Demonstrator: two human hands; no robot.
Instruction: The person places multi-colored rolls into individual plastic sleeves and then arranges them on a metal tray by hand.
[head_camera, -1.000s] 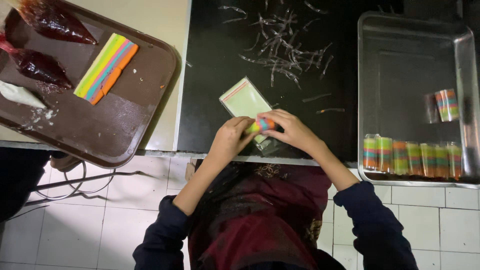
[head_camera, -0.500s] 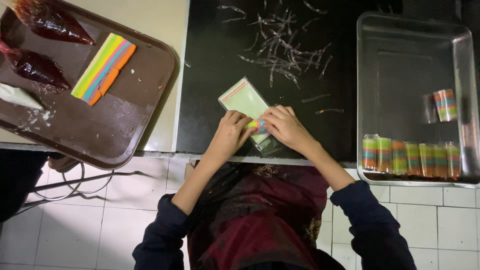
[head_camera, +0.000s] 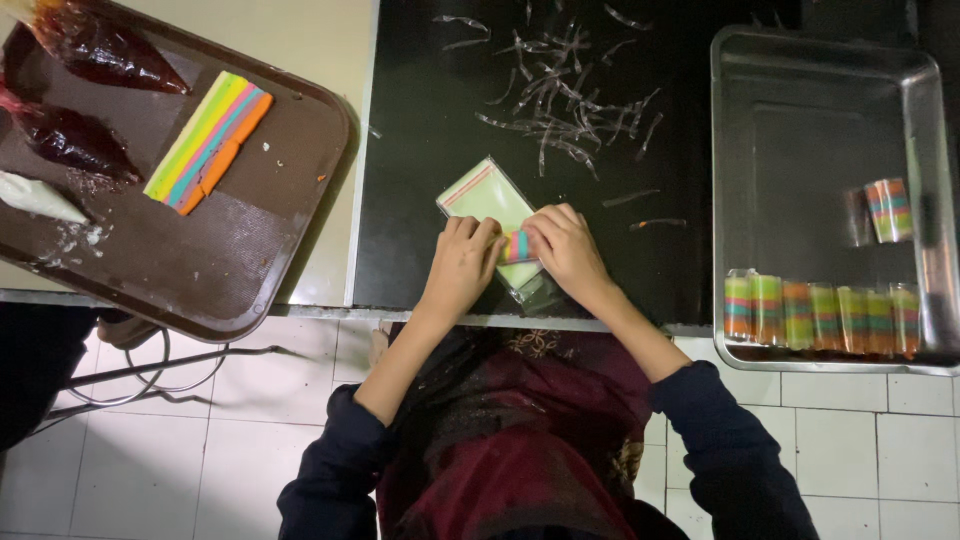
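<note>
My left hand (head_camera: 462, 262) and my right hand (head_camera: 565, 250) meet over a small rainbow-striped cake piece (head_camera: 518, 246) at the near edge of the black counter (head_camera: 420, 150). Both hands pinch the piece, which lies on a stack of clear plastic bags (head_camera: 487, 195) with a pale green backing and a red strip. The fingers hide most of the piece, and whether it sits inside a bag cannot be told.
A brown tray (head_camera: 230, 270) at left holds a long rainbow cake slab (head_camera: 208, 142), two dark filled piping bags (head_camera: 95, 45) and a white one (head_camera: 38, 197). A metal pan (head_camera: 820, 110) at right holds several wrapped rainbow pieces (head_camera: 820, 315). Plastic strips (head_camera: 570, 100) litter the counter.
Both hands have closed in tighter around the rainbow piece on the bags. Nothing else has moved.
</note>
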